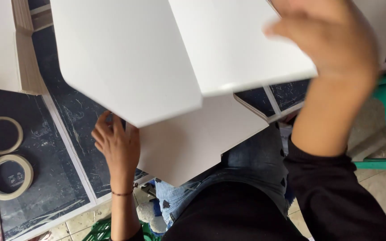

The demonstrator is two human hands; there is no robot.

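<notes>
Dark surface (63, 134) below, the left hand (115, 143) grips the white board (126, 62) edge from under; the blurry right hand (331, 40) holds another board (233, 44) from above.

The right hand (331, 40) is motion-blurred, its fingertips cut off at the top edge. White boards (126, 58) hide the left hand's (117, 143) fingertips and the worktop (63, 134) beyond both hands.

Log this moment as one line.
left hand: grips lower white panel edge | right hand: on top white panel, blurred | tape rolls: on dark table
</notes>
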